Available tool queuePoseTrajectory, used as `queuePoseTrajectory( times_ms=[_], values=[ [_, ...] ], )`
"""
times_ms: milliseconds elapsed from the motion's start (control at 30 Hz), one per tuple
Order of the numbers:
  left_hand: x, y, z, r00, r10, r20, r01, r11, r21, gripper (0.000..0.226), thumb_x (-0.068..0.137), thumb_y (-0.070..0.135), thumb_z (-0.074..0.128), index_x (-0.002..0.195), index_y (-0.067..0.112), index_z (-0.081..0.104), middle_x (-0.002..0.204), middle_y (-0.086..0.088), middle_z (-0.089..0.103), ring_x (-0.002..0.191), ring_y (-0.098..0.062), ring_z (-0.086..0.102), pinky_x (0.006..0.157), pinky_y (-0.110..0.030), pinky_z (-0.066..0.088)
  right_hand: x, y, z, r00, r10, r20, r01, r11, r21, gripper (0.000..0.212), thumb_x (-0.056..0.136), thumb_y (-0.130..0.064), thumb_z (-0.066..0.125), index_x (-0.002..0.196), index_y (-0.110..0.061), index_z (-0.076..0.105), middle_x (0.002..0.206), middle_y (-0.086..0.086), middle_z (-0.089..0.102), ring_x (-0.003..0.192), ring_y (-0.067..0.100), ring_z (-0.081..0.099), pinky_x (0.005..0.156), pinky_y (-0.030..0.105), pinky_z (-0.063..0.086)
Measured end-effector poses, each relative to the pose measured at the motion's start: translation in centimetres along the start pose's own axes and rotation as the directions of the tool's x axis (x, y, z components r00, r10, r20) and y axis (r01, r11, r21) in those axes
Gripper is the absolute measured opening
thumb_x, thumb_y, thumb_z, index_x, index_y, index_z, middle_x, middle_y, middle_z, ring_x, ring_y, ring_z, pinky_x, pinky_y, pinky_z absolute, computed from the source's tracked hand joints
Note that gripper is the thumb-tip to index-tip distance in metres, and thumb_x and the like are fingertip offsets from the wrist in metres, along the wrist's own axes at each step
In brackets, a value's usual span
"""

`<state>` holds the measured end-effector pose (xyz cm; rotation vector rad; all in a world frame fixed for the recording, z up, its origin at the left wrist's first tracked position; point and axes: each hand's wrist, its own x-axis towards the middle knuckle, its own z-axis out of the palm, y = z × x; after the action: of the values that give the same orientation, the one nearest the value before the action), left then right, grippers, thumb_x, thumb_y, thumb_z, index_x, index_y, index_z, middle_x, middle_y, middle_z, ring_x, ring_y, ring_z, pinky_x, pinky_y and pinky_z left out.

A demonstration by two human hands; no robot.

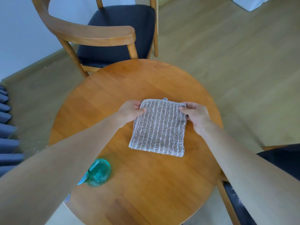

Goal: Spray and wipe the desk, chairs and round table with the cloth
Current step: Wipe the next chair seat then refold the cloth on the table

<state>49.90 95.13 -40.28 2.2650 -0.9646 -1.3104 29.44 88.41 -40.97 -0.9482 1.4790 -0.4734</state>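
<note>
Both grips, left hand (131, 110) and right hand (195, 114), pinching the folded cloth's (159, 127) far corners mid-frame, squaring a wiping pad on the bench (113, 101).

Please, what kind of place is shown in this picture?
Probably a room in a home or small apartment: a round wooden table, a wooden chair with a dark cushion, and light wood flooring. Both hands hold a folded cloth near a spray bottle.
</note>
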Motion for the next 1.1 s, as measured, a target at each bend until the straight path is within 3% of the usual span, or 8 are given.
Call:
queuePoseTrajectory(
  times_ms=[200,333,433,567,700,867,967,1100],
  values=[
    [1.3,0.7,0.2,0.998,0.004,-0.056,-0.006,0.999,-0.040,0.045,0.092,0.022,0.063,0.134,0.011,0.051,0.133,-0.007,0.057,0.117,-0.023,0.055,0.100,-0.032,0.044,0.7,0.4,-0.8,0.999,-0.024,0.038,0.022,0.999,0.042,0.025,0.087,0.001,0.063,0.084,-0.023,0.071,0.094,0.005,0.066,0.091,0.025,0.057,0.095,0.045,0.049],
    [1.4,0.7,0.2,1.000,0.013,0.018,-0.012,0.999,-0.045,0.047,0.090,0.024,0.065,0.133,0.011,0.052,0.129,-0.006,0.058,0.114,-0.020,0.054,0.097,-0.032,0.043,0.3,0.6,-1.3,0.988,-0.031,0.152,0.011,0.991,0.130,0.025,0.088,0.002,0.059,0.091,-0.018,0.072,0.113,0.014,0.067,0.112,0.033,0.059,0.097,0.044,0.049],
    [1.0,1.1,-0.1,0.996,0.033,0.079,-0.030,0.999,-0.036,0.039,0.094,0.024,0.059,0.130,0.010,0.054,0.132,-0.007,0.055,0.118,-0.022,0.051,0.101,-0.033,0.042,-0.1,0.5,-1.7,0.981,-0.031,0.191,-0.007,0.981,0.196,0.023,0.090,0.003,0.056,0.102,-0.011,0.070,0.114,0.015,0.067,0.104,0.027,0.064,0.087,0.037,0.055],
    [-0.7,0.7,-1.2,0.994,0.041,0.106,-0.034,0.997,-0.064,0.038,0.098,0.018,0.052,0.133,0.006,0.047,0.136,-0.014,0.051,0.123,-0.026,0.051,0.102,-0.036,0.045,-0.9,0.6,-2.3,0.982,-0.030,0.188,-0.020,0.967,0.255,0.020,0.090,0.004,0.055,0.104,-0.006,0.067,0.107,0.013,0.068,0.094,0.023,0.066,0.082,0.039,0.057],
    [-4.0,0.2,-2.3,0.983,0.032,0.181,-0.019,0.997,-0.073,0.035,0.098,0.012,0.051,0.131,0.003,0.047,0.124,-0.016,0.060,0.110,-0.027,0.061,0.093,-0.034,0.050,-2.9,0.7,-2.7,0.960,-0.014,0.281,-0.051,0.973,0.225,0.018,0.091,0.002,0.055,0.098,-0.011,0.065,0.104,0.012,0.065,0.093,0.024,0.065,0.083,0.041,0.055],
    [-7.9,-0.1,-3.3,0.958,-0.032,0.285,0.039,0.999,-0.018,0.036,0.096,0.008,0.054,0.131,0.003,0.046,0.119,-0.019,0.063,0.105,-0.030,0.064,0.092,-0.039,0.053,-6.0,1.1,-3.8,0.912,0.084,0.402,-0.143,0.983,0.119,0.020,0.089,0.003,0.056,0.103,-0.009,0.062,0.104,0.013,0.065,0.094,0.028,0.068,0.081,0.048,0.055],
    [-10.0,-0.9,-3.3,0.936,-0.064,0.345,0.067,0.998,0.004,0.032,0.096,0.006,0.053,0.128,0.006,0.047,0.109,-0.014,0.066,0.094,-0.025,0.067,0.082,-0.033,0.057,-8.0,1.7,-4.3,0.883,0.131,0.451,-0.179,0.982,0.066,0.023,0.089,0.005,0.055,0.109,-0.005,0.060,0.106,0.017,0.065,0.095,0.030,0.068,0.076,0.049,0.057],
    [-13.2,-2.4,-3.0,0.895,-0.129,0.427,0.110,0.991,0.071,0.025,0.096,0.004,0.053,0.120,0.009,0.049,0.102,-0.011,0.066,0.091,-0.023,0.068,0.080,-0.034,0.057,-11.0,2.7,-4.7,0.810,0.188,0.556,-0.210,0.977,-0.024,0.025,0.091,0.006,0.051,0.113,-0.004,0.057,0.106,0.016,0.067,0.098,0.032,0.068,0.084,0.053,0.054]
  ],
)
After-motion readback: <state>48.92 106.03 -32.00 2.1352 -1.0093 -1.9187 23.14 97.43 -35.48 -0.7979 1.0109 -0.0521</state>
